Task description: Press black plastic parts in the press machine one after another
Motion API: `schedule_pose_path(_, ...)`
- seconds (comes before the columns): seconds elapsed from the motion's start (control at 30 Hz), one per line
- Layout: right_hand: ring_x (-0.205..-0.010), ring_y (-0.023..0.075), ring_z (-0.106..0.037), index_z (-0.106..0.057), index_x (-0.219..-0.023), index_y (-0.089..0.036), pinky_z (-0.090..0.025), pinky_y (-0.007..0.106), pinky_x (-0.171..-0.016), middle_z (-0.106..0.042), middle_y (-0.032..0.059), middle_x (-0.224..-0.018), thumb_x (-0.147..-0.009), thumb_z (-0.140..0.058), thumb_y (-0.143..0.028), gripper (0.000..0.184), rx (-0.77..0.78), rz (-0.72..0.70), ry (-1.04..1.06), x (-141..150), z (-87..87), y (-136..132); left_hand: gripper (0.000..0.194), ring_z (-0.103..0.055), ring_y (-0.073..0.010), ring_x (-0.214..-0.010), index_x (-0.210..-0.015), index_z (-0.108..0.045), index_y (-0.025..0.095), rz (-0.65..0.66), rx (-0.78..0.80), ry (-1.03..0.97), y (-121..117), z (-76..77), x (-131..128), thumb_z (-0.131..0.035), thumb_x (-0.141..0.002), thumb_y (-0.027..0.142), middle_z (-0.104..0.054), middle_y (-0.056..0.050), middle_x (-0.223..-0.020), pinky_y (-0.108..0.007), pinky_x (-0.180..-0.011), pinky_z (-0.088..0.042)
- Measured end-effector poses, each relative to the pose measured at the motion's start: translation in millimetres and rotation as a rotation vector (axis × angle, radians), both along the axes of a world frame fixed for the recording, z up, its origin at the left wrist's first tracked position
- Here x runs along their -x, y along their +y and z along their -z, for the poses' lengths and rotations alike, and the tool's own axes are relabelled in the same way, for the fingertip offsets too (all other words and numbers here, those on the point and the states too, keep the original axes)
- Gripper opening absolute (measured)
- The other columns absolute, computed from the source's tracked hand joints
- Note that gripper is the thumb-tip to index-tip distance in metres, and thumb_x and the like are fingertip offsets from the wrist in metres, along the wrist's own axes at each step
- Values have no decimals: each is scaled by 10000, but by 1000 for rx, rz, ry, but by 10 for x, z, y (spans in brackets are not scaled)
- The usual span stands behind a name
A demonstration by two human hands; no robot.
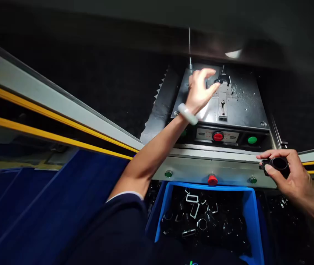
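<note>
Over the metal machine plate (195,110), my left hand (201,86) reaches out with thumb and fingers spread in a curve. Its fingertips are close beside a small black part (223,79) seated on a metal fixture (223,105); whether the thumb touches it I cannot tell. A pale band (187,114) circles the left wrist. At the right, in front of the machine, my right hand (290,175) grips a black ring-shaped part (279,165) between thumb and fingers, its round opening facing up.
A blue bin (212,186) full of black and shiny frame-like and ring-like pieces stands below the panel. Along the front are a red button (218,136), a green button (252,140) and a red knob (212,179). Yellow-striped rails (63,129) slope in from the left.
</note>
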State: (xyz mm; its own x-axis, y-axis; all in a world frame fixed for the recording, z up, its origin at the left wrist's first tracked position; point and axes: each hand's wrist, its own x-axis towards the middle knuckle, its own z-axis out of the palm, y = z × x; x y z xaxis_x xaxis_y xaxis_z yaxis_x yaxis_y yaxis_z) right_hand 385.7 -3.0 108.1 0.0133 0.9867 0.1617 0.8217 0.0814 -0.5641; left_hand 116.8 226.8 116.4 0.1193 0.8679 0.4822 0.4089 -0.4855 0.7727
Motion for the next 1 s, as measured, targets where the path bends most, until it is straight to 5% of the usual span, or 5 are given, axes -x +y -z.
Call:
schedule_pose_path(0.27,-932,236,-653,-710,-1025,-226,-509,373,-853,-728,59,-963,-1029,-576,-355,186,-28,18,-325,-218,900,-575,194,-627,-154,-769,-1094,-769,238,-171,205,253,-2282,1041,1231,-678,-966,352,-706,-50,-1037,-296,-678,-509)
schedule_pose_path(0.47,-961,244,-627,-757,-1064,-220,-482,363,-832,-727,70,-972,-1031,-589,-342,210,25,38,-458,-343,1121,-561,319,-614,-168,-773,-1176,-749,257,-63,368,541,-2247,1373,1551,-688,-917,434,-576,-94,-1264,-314,-677,-536)
schedule_pose_path(0.77,-904,283,-591,-749,-1164,-226,-397,393,-713,-697,133,-974,-1034,-549,-427,311,36,249,-691,-610,967,-883,300,-625,-302,-1072,-1252,-701,239,-227,270,545,-2497,1159,1114,-628,-968,302,-603,-130,-1268,-435,-960,-481)
schedule_pose_path(0.9,-1008,390,-576,-703,-1248,-152,-407,478,-733,-680,260,-1156,-1039,-508,-418,391,32,322,-922,-574,762,-1295,141,-628,-208,-785,-1031,-747,247,195,349,363,-2672,1076,406,-619,-1011,300,-692,-74,-972,-319,-765,-450)
schedule_pose_path(1.0,-910,265,-653,-732,-1154,-204,-434,353,-665,-714,138,-1098,-1062,-496,-405,323,246,137,-700,-102,847,-1413,154,-596,-182,-647,-911,-716,183,524,385,645,-2751,1163,-232,-609,-1011,230,-691,-90,-856,-289,-642,-392)
